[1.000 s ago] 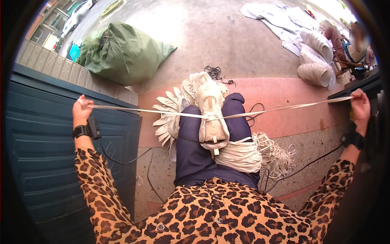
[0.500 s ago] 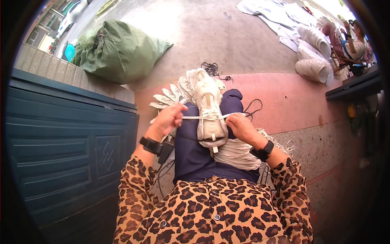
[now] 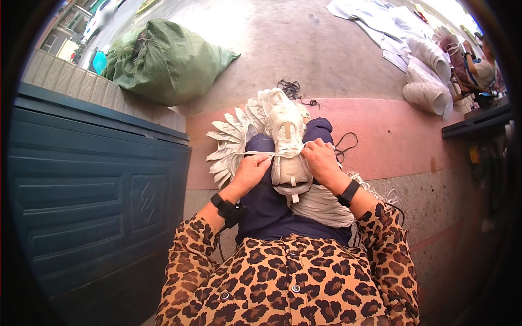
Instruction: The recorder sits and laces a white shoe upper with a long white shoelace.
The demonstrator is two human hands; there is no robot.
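An off-white sneaker (image 3: 291,165) lies across my lap between my thighs, a pull tab at its near end. White shoelace (image 3: 284,154) runs over its lacing, with a loop near the right side. My left hand (image 3: 253,173), just left of the sneaker, pinches one part of the lace. At the sneaker's right side, my right hand (image 3: 322,158) has its fingers closed on the lace too; the fingertips are partly hidden. A hank of white laces (image 3: 325,207) sits by my right thigh, below the right forearm.
Off-white shoe pieces (image 3: 222,142) fan out beyond my left knee. Black laces (image 3: 290,88) lie on the floor ahead. A green sack (image 3: 168,64) stands far left, above a dark blue panelled door (image 3: 98,190). White bundles (image 3: 427,89) and a seated person (image 3: 478,70) are far right.
My left hand has come down and inward toward the sneaker, and the lace is no longer pulled straight across. My right hand has moved slightly up, and a lace loop now shows beside it.
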